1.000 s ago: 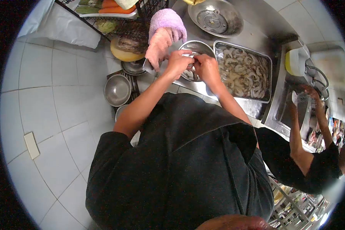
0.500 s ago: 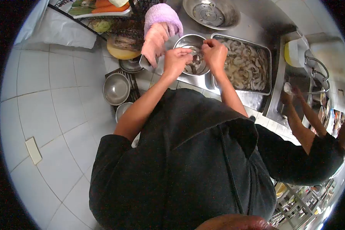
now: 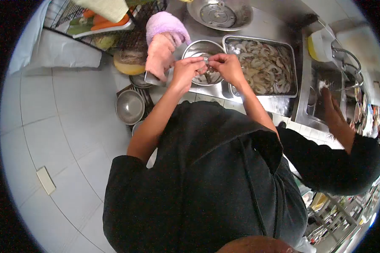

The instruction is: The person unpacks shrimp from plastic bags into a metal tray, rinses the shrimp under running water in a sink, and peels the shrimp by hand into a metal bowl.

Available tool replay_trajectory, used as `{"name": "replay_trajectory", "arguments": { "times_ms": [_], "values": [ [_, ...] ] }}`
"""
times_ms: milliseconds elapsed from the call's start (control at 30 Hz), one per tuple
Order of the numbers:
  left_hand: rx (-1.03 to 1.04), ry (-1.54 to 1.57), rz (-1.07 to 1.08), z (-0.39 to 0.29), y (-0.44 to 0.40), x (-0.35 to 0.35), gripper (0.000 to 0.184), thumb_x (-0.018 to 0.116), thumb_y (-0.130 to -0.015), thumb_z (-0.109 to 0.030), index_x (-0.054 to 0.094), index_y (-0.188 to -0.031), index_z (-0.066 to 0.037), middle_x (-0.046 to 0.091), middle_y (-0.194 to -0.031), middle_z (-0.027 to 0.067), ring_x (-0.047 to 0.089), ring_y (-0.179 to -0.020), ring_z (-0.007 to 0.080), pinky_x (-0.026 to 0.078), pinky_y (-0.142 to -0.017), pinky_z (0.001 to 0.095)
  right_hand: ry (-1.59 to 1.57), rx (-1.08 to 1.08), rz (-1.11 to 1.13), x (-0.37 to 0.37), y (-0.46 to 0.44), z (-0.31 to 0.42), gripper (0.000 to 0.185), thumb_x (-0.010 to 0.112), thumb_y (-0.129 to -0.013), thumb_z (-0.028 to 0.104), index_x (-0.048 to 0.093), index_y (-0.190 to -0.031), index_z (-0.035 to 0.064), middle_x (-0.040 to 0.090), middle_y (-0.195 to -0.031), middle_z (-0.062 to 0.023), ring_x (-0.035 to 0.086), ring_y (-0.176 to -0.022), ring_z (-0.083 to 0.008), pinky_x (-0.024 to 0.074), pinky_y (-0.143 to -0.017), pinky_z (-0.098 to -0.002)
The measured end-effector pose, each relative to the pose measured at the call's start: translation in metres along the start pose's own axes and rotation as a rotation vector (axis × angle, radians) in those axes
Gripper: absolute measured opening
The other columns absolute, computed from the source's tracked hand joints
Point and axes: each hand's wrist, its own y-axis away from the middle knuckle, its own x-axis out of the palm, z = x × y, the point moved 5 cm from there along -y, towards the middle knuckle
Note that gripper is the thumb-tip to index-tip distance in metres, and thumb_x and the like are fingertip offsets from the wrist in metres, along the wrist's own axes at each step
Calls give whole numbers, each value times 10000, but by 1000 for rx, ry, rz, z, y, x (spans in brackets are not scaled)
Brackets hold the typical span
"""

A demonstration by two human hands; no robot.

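Observation:
Over a round metal bowl (image 3: 190, 52), my left hand (image 3: 186, 72) and my right hand (image 3: 229, 67) meet fingertip to fingertip. Both are closed in a pinch on a small greyish shrimp (image 3: 206, 61), mostly covered by the fingers. Inside the bowl, below the hands, lie dark and pale scraps (image 3: 207, 77) too small to make out clearly. Just right of my right hand is a rectangular metal tray (image 3: 297, 76) filled with grey raw shrimp (image 3: 266, 67).
A perforated metal basin (image 3: 240, 19) stands behind the bowl. Lavender cloth (image 3: 166, 27) and a pink draped thing (image 3: 159, 55) sit at the left. Vegetables (image 3: 107, 23) fill a rack. At right, a co-worker's hand (image 3: 328, 99) is over a sink (image 3: 314, 114).
My hands have come closer together, the right one moving left and inward. The whole view has shifted slightly. The co-worker's arms have moved at the sink.

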Motion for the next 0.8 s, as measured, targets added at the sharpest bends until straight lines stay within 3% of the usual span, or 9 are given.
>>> {"name": "replay_trajectory", "arguments": {
  "times_ms": [167, 233, 367, 467, 567, 600, 633, 700, 800],
  "values": [
    [4, -106, 12, -12, -16, 21, 315, 637, -857, -41, 556, -1126, 101, 625, -980, 125, 647, -845, 212, 535, -736, 275, 156, 39, -290, -63, 27, -37, 186, 673, -768, 118, 715, -927, 30, 702, -859, -147, 676, -734, -224, 511, -704, -318],
    [38, -66, 1, -30, -32, 35, 326, 636, -856, -37, 549, -1140, 98, 626, -978, 126, 648, -848, 220, 538, -739, 270, 369, 5, -380, -92, 42, -57, 213, 638, -726, 83, 716, -921, 43, 682, -902, -189, 680, -808, -308, 523, -751, -365],
    [397, -86, 80, -93, -86, 79, 369, 669, -853, -110, 571, -1163, 65, 641, -1043, 121, 623, -951, 181, 486, -828, 259, 687, 94, -388, -118, 61, -99, 217, 645, -672, 100, 719, -872, 62, 673, -866, -194, 655, -814, -362, 521, -753, -418],
    [424, -244, 115, -133, -86, 115, 480, 692, -845, -182, 528, -1260, -3, 649, -1006, 109, 600, -847, 132, 471, -738, 251, 753, -6, -424, -120, 62, -108, 190, 651, -662, 112, 715, -834, 63, 665, -804, -191, 650, -775, -368, 517, -730, -439],
    [487, -519, 62, -111, -93, 119, 364, 709, -835, -213, 637, -1103, 21, 663, -1017, 87, 595, -986, 138, 447, -858, 259, 839, -120, -397, -123, 49, -85, 161, 658, -660, 122, 712, -802, 70, 648, -768, -187, 636, -759, -367, 515, -718, -441],
    [419, -466, 70, -96, -89, 117, 330, 728, -817, -278, 692, -1015, -17, 674, -918, 36, 579, -894, 98, 439, -792, 244, 873, -137, -375, -122, 41, -79, 151, 660, -660, 126, 711, -792, 73, 641, -762, -186, 630, -761, -366, 515, -718, -438],
    [371, -464, 84, -80, -87, 115, 287, 717, -825, -257, 700, -988, -20, 657, -839, -4, 548, -768, 73, 432, -705, 231, 907, -164, -381, -121, 31, -80, 150, 664, -659, 130, 712, -791, 77, 633, -796, -183, 618, -801, -361, 514, -730, -429],
    [378, -553, 84, -58, -71, 114, 263, 709, -830, -245, 701, -964, -19, 632, -786, -25, 501, -676, 57, 409, -629, 219, 985, -229, -388, -121, 3, -82, 147, 672, -658, 137, 714, -790, 87, 618, -865, -177, 595, -880, -352, 513, -755, -413],
    [291, -539, 66, -35, -49, 106, 253, 703, -833, -231, 699, -958, -12, 623, -771, -24, 498, -663, 56, 403, -604, 212, 1184, -208, -303, -114, -35, -91, 163, 657, -673, 139, 715, -810, 70, 584, -1003, -166, 538, -1000, -346, 504, -798, -407]
  ]
}}
